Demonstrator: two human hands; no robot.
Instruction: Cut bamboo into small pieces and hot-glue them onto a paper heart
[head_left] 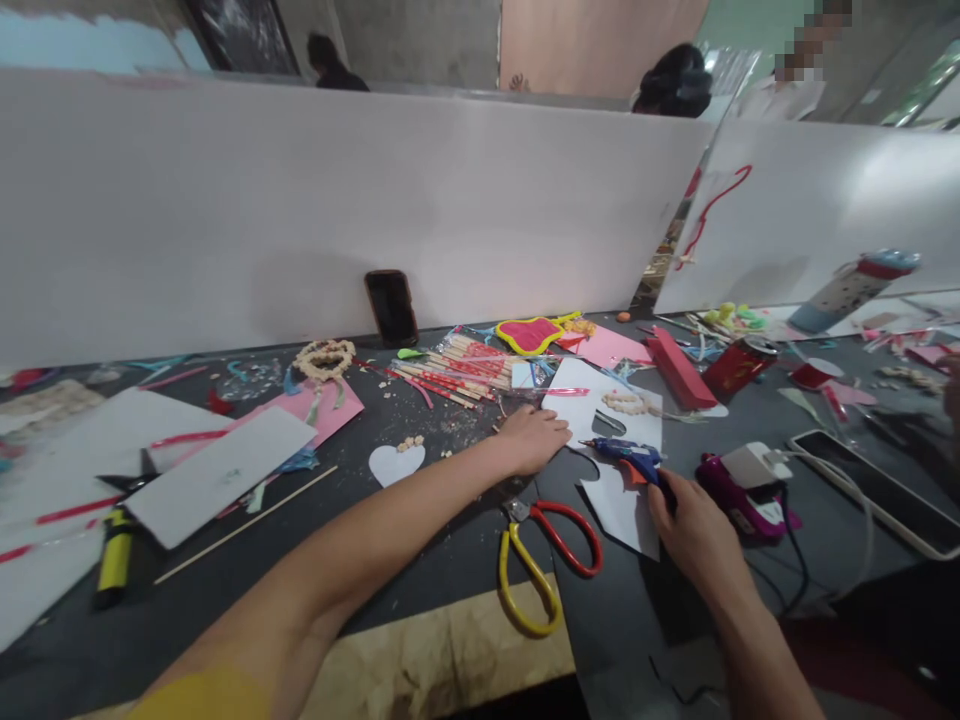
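While the right hand is gripping the likely light, rigid glue gun sensibly by its handle, the left hand is resting at nine o'clock from it, openness and hold unclear.

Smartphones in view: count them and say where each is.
2: a brown-edged smartphone leans upright against the white board; a white-edged smartphone lies flat right of the white charger. More may be hidden.
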